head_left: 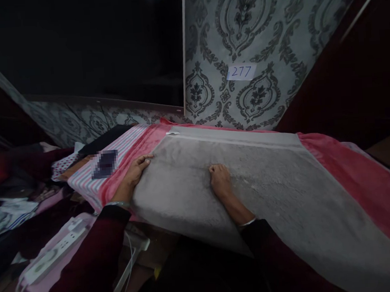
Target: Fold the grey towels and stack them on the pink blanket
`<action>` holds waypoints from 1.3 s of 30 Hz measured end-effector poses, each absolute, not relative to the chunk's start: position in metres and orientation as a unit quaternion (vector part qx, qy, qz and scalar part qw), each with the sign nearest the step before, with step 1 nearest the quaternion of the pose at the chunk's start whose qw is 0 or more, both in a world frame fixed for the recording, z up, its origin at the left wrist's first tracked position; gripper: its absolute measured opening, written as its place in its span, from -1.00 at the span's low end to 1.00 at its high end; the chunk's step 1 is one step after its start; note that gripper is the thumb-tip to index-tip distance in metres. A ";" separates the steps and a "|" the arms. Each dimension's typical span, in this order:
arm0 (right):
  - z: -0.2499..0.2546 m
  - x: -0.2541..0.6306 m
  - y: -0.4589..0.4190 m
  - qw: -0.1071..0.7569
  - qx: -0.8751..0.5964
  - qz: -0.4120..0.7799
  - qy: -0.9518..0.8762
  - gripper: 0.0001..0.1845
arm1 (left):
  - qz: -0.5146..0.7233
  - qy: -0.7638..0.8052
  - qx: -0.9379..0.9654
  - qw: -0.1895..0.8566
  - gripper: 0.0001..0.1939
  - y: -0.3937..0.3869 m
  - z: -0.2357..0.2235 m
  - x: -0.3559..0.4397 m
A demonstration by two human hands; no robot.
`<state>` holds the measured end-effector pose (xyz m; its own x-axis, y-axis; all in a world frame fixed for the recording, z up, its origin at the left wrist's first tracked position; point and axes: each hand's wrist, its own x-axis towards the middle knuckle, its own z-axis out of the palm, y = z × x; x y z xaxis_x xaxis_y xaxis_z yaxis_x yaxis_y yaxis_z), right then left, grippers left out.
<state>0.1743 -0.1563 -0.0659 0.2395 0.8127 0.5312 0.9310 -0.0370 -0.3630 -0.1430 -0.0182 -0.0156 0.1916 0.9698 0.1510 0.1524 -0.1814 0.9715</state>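
A large grey plush cloth (268,194) with a pale band along its far edge lies spread over a pink blanket (353,166). My left hand (137,170) is at the cloth's left edge, its thumb and fingers closed together on that edge. Near the middle of the cloth rests my right hand (220,180), its fingers curled in against the plush. Faint creases run in the pile on both sides of this hand. A small white label (173,133) shows at the far left corner of the cloth.
Left of the cloth, a dark blurred-out item (105,164) lies on striped fabric (87,180). A white power strip (57,254) sits lower left beside heaped clothes (13,214). Behind are a large dark screen (91,51) and a patterned wall (207,87) with a paper marked 277 (241,72).
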 end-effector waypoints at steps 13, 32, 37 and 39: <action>-0.064 0.175 -0.156 0.334 -0.712 -0.087 -0.612 -0.75 | 0.269 0.327 0.901 0.091 -0.51 -0.026 -0.012 -0.081; -0.056 0.173 -0.157 0.310 -0.720 -0.078 -0.616 -0.73 | 0.241 0.250 0.934 0.088 -0.83 -0.028 -0.049 -0.016; -0.060 0.175 -0.155 0.332 -0.710 -0.094 -0.614 -0.75 | 0.282 0.248 0.926 0.047 -0.82 -0.023 -0.048 -0.017; -0.063 0.176 -0.153 0.348 -0.700 -0.107 -0.614 -0.75 | 0.298 0.224 0.928 0.020 -0.81 -0.023 -0.046 -0.018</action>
